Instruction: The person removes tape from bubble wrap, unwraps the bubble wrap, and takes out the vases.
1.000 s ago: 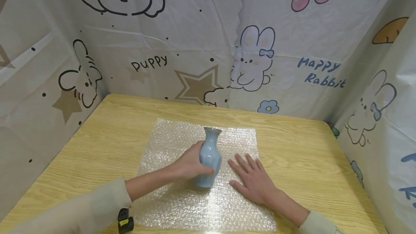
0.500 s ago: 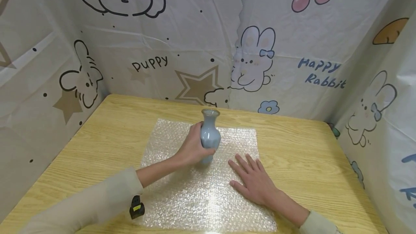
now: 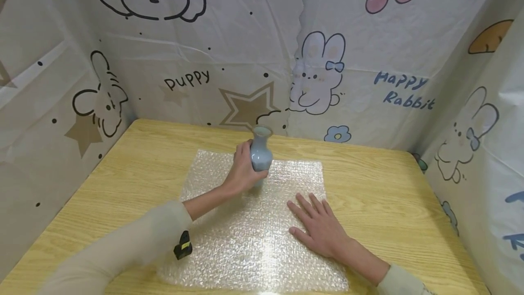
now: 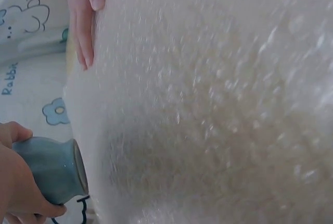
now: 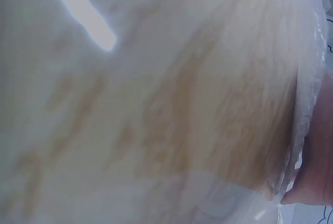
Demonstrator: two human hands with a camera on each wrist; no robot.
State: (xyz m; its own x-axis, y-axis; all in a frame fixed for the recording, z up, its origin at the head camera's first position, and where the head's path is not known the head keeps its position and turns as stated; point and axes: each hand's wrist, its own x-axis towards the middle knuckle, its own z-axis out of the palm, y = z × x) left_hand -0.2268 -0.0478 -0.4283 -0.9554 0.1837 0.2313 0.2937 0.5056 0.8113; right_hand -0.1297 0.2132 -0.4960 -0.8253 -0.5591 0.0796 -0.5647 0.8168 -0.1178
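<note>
A glossy light-blue vase (image 3: 261, 155) with a flared mouth is gripped round its body by my left hand (image 3: 241, 171), over the far half of a bubble wrap sheet (image 3: 245, 240). In the left wrist view the vase's base (image 4: 79, 168) shows beyond the fingers, close over the wrap, and a shadow falls on the sheet. My right hand (image 3: 317, 226) lies flat on the right side of the wrap, fingers spread, holding nothing. The right wrist view shows that hand (image 5: 317, 146) only in part, at the right edge beside the wrap's edge.
The bubble wrap lies on a light wood-grain table (image 3: 393, 204). Printed cloth (image 3: 245, 35) with cartoon animals hangs behind the table and at both sides. A black strap-like piece with a yellow mark (image 3: 183, 246) hangs below the left sleeve.
My left hand has carried the vase away from me, toward the far edge of the bubble wrap, and its mouth tips more toward me. The right hand has stayed in place.
</note>
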